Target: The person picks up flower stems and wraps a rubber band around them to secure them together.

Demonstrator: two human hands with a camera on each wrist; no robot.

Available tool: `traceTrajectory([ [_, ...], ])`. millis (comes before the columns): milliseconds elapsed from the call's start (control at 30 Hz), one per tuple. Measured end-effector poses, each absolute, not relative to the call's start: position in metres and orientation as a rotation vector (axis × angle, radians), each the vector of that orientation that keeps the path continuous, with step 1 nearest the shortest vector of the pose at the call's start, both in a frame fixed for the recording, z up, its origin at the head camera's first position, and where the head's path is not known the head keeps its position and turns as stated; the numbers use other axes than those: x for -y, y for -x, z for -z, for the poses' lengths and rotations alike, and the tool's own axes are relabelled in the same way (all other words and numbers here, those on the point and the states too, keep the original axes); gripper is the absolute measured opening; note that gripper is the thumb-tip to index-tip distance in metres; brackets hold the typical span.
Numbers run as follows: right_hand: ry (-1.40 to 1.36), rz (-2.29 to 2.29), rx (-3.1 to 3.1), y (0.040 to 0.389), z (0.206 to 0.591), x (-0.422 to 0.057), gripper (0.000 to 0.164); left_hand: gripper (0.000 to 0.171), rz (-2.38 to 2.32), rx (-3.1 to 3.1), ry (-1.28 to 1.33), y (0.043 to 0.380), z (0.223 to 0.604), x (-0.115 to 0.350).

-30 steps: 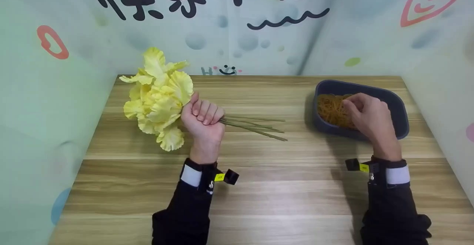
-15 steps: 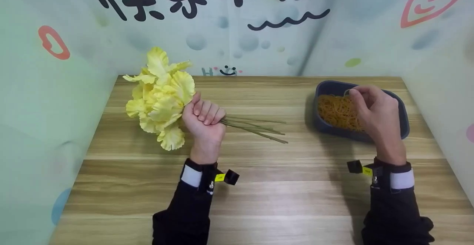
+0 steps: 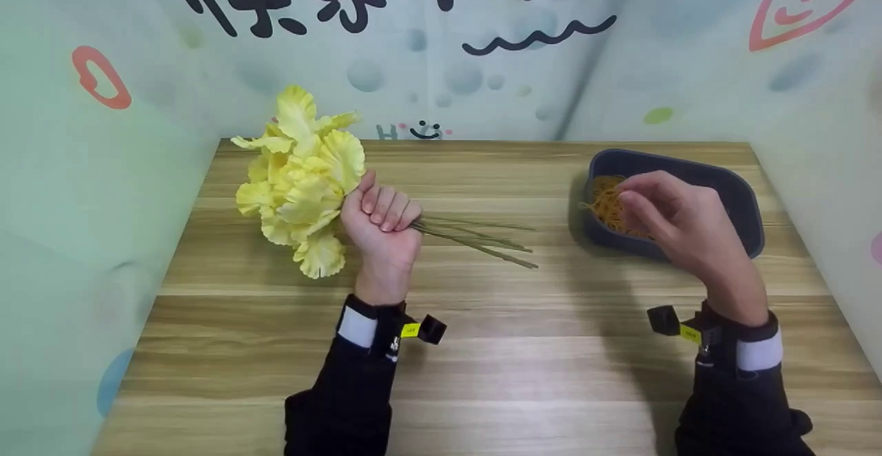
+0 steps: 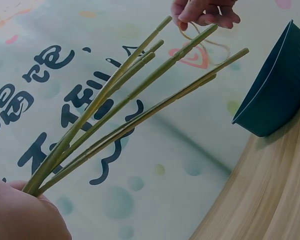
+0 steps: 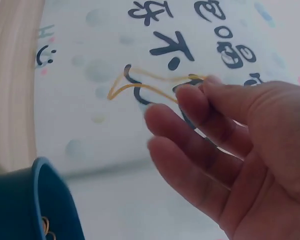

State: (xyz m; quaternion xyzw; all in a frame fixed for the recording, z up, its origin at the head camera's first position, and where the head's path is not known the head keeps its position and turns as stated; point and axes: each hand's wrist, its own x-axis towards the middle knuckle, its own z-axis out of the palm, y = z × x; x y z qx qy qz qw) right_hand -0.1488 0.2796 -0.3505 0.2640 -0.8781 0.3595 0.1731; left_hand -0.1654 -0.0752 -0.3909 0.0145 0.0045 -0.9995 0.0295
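My left hand [image 3: 382, 225] grips a bunch of yellow flowers [image 3: 303, 180] by the stems, blooms to the left. Several thin green stems [image 3: 482, 237] stick out of the fist to the right; the left wrist view shows their cut ends [image 4: 155, 75] fanned apart. Above the dark blue bin [image 3: 747, 225], my right hand [image 3: 689, 229] pinches one rubber band [image 5: 140, 86] between thumb and forefinger. That band hangs as a loose yellow loop, clear of the stems. Inside the bin lies a heap of rubber bands [image 3: 606, 201], partly hidden by the right hand.
Both hands are over a wooden table [image 3: 482, 353]. A printed backdrop [image 3: 441, 84] with black characters and hearts stands behind it and along both sides. Each wrist wears a strap with a small black camera [image 3: 433, 329].
My right hand has risen out of the heap with a rubber band and shifted slightly left and nearer. The left hand and its flowers have hardly moved.
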Motion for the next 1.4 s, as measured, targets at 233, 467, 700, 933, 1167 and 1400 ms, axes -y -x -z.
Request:
traceTrajectory([
  [233,-0.938,-0.975,2.535,0.135,0.341,-0.266,0.018,0.056,3.074,-0.007,-0.058,0.165,0.391,0.074],
  [467,-1.038,-0.902,2.539,0.129,0.338,-0.257,0.025,0.056,3.074,-0.013,-0.050,0.166,0.390,0.073],
  [700,-1.067,-0.865,2.515,0.125,0.338,-0.246,0.027,0.056,3.082,0.003,-0.048,0.166,0.390,0.071],
  [933,-1.159,-0.888,2.404,0.125,0.343,-0.235,0.027,0.056,3.091,0.036,-0.038,0.164,0.391,0.066],
  [1167,-1.211,-0.896,2.371,0.127,0.349,-0.227,0.027,0.056,3.129,-0.003,-0.006,0.163,0.392,0.062],
  [1400,-1.221,-0.894,2.365,0.127,0.350,-0.227,0.025,0.055,3.138,-0.016,-0.024,0.162,0.392,0.061],
])
